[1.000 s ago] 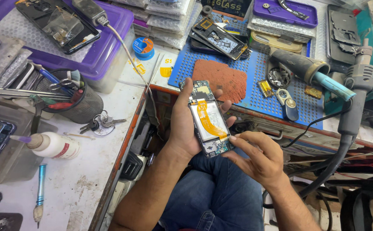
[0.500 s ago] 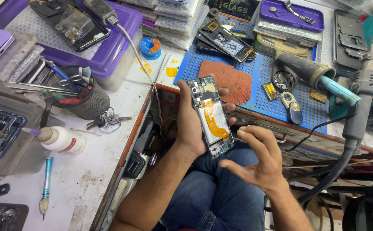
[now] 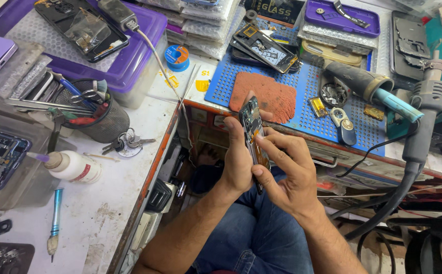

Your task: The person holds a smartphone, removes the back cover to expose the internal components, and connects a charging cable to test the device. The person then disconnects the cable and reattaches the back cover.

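Two hands grip opened phone [image 3: 254, 133] edge-on, orange flex showing.

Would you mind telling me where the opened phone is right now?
In the head view, the opened phone is centre frame, tilted on edge between the left hand and right hand, just below the reddish pad.

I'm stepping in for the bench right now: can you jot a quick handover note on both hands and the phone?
Left hand: grip around the opened phone, held edge-on over the lap.
Right hand: fingertips pressed on the phone's open side, near the orange flex strip.
Nearby: red pad on the blue perforated mat, hot-air handle at right.
Done: back cover off, internals exposed.
Left: phone not reassembled.
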